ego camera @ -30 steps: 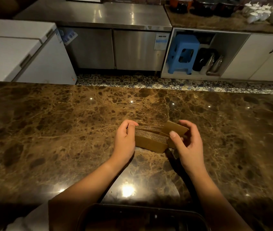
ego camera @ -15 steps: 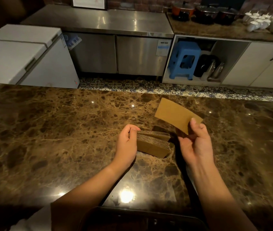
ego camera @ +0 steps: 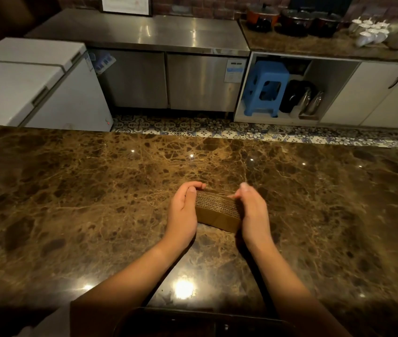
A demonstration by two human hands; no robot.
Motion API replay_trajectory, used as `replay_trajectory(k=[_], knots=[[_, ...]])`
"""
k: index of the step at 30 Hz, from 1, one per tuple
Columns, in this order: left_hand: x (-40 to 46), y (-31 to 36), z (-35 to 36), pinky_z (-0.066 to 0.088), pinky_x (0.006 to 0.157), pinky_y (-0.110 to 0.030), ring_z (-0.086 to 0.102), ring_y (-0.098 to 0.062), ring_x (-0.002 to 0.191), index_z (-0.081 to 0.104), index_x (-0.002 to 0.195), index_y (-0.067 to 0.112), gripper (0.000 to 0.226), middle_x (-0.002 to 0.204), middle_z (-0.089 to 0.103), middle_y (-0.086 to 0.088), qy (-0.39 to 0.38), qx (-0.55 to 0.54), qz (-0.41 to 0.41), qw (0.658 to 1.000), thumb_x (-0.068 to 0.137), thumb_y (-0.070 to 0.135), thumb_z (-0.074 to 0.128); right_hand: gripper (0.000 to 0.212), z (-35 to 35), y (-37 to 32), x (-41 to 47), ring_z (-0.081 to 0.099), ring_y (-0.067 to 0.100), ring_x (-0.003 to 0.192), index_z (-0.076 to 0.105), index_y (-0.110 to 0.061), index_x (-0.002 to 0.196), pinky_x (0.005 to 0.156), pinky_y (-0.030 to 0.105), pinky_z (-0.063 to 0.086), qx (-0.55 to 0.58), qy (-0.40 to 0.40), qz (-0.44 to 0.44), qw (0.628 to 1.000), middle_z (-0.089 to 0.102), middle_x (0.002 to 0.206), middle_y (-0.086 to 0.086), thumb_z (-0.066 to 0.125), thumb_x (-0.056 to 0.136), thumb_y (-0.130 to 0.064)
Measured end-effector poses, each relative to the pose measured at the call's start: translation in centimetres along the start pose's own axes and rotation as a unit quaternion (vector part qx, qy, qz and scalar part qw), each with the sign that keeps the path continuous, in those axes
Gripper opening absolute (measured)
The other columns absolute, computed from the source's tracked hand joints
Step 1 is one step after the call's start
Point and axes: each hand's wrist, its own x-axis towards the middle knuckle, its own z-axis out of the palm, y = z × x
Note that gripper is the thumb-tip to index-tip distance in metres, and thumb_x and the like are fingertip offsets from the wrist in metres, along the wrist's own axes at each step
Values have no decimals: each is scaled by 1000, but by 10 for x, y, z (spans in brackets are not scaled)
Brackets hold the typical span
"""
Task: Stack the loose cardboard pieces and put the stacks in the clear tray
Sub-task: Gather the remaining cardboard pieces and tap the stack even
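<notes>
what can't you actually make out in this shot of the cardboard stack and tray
- Tray, head view: cut off by the bottom edge, dark; contents unseen.
- Cardboard stack: both ends covered by the left hand and right hand; piece count unreadable.
- Right fingertips: motion-blurred.

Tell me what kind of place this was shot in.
Probably a commercial kitchen or café back counter: a stainless-steel undercounter fridge, white chest freezers, and lidded pots on the far counter. The hands work at a brown marble countertop.
</notes>
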Motion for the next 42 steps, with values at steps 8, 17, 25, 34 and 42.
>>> replay_trajectory(k=[8, 17, 25, 34, 42], knots=[[0, 4, 3, 46, 62, -25, 56, -10, 67, 61, 83, 7, 23, 74, 61, -2, 12, -53, -48, 997, 101, 11, 47, 30, 14, 5, -7, 68, 13, 90, 69, -15, 93, 80, 28, 53, 91, 31, 26, 995, 75, 93, 3, 47, 98, 5], [-1, -1, 7, 53, 78, -26, 69, -13, 87, 69, 97, 14, 29, 93, 74, -4, 20, -69, -45, 996, 105, 14, 40, 32, 16, 6, -8, 68, 25, 101, 69, -18, 102, 99, 50, 50, 127, 58, 19, 990, 74, 104, 10, 44, 95, -37], [0, 4, 7, 46, 100, -19, 60, -7, 119, 59, 125, 15, 30, 125, 67, -1, -12, -79, -22, 997, 107, 16, 36, 30, 11, 4, -3, 65, 22, 114, 63, -24, 116, 107, 51, 45, 116, 38, 30, 992, 72, 116, 6, 41, 104, -8], [-1, -6, 8, 47, 104, -39, 61, -12, 119, 60, 125, 18, 30, 124, 69, 2, -12, -70, -55, 996, 102, 22, 41, 55, -1, 12, -12, 60, 14, 115, 56, -31, 126, 96, 31, 51, 73, -45, 2, 996, 62, 123, 2, 65, 77, -52], [2, -7, 4, 48, 103, -45, 62, -13, 117, 60, 125, 17, 30, 122, 68, 1, -33, -20, -40, 998, 105, 23, 37, 59, -20, -16, 6, 54, 13, 103, 65, -27, 119, 85, 30, 45, -463, -191, -108, 859, 65, 109, -8, 76, 72, -61]])
